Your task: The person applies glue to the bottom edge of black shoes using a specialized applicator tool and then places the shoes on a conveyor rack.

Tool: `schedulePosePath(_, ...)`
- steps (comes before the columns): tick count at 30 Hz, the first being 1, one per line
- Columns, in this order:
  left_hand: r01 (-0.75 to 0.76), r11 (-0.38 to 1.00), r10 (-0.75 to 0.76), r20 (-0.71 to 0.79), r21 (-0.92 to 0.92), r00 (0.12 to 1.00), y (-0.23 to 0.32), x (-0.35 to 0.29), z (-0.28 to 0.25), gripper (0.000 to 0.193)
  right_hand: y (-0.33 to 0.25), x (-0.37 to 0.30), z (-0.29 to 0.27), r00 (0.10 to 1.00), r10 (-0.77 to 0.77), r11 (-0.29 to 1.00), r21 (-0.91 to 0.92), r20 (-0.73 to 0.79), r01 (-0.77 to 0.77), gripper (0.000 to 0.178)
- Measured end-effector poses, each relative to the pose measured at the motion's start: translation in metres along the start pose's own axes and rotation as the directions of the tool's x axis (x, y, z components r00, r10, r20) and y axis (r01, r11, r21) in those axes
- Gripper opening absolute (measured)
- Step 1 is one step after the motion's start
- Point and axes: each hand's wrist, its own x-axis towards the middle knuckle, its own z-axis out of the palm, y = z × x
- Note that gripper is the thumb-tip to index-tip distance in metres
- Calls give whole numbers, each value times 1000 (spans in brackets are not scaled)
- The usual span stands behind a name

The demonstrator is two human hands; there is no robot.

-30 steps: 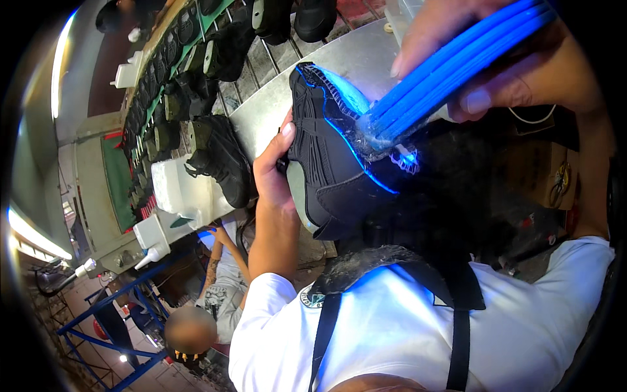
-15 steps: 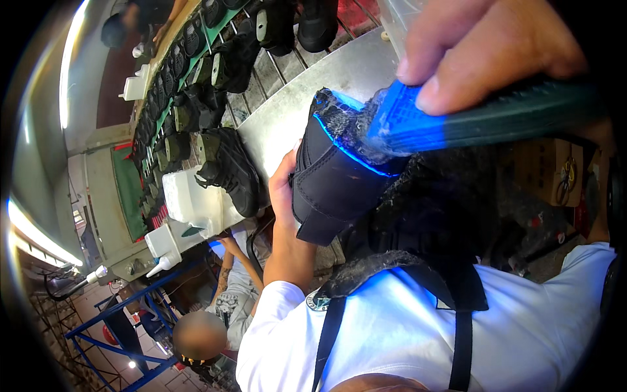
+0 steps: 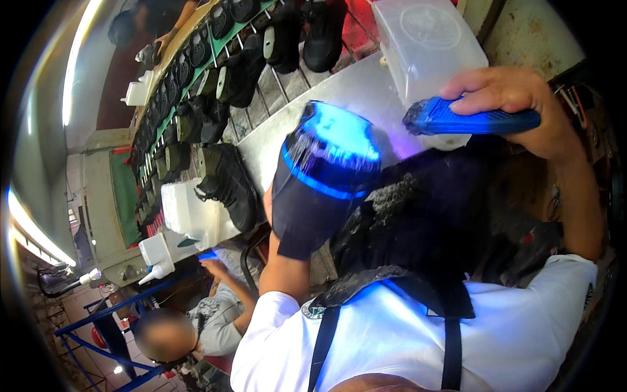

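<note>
My left hand (image 3: 268, 204) grips a black shoe upper (image 3: 313, 212) from its left side; most of the fingers are hidden behind it. The upper's raised end glows bright blue under the light, with a blue line around it and frayed, glue-like edges. To the right and apart from it, my right hand (image 3: 499, 95) is closed on a thick, flat brush (image 3: 480, 121) with a ridged surface and a dark, clotted tip pointing left. Just behind the brush stands a translucent plastic container (image 3: 431, 46).
A metal bench (image 3: 385, 88) runs behind the upper. Black shoes (image 3: 228, 186) line a rod rack (image 3: 281, 78) at the upper left. White bottles (image 3: 157, 255) and a tub (image 3: 189, 209) stand left. Another person (image 3: 222, 326) sits at lower left. I wear a dark apron (image 3: 392, 287).
My right hand has drawn the brush off the upper, away to the right. The upper has tilted, so its glowing end now shows. The person at lower left has shifted left.
</note>
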Motion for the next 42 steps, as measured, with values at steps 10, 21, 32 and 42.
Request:
schedulePosePath(10, -585, 655, 274, 570, 479, 774, 64, 124, 41, 69, 24, -87, 18, 807, 103, 976, 216, -581, 31, 37)
schedulePosePath(21, -730, -663, -159, 921, 167, 355, 73, 355, 182, 65, 63, -120, 45, 579, 113, 986, 163, -808, 35, 34)
schedulePosePath(32, -398, -534, -838, 530, -746, 132, -9, 509, 199, 43, 80, -133, 57, 516, 72, 994, 106, -854, 38, 29)
schedulePosePath(42, -404, -464, -878, 469, -788, 93, -44, 529, 149, 33, 81, -127, 66, 556, 101, 993, 115, -825, -11, 25)
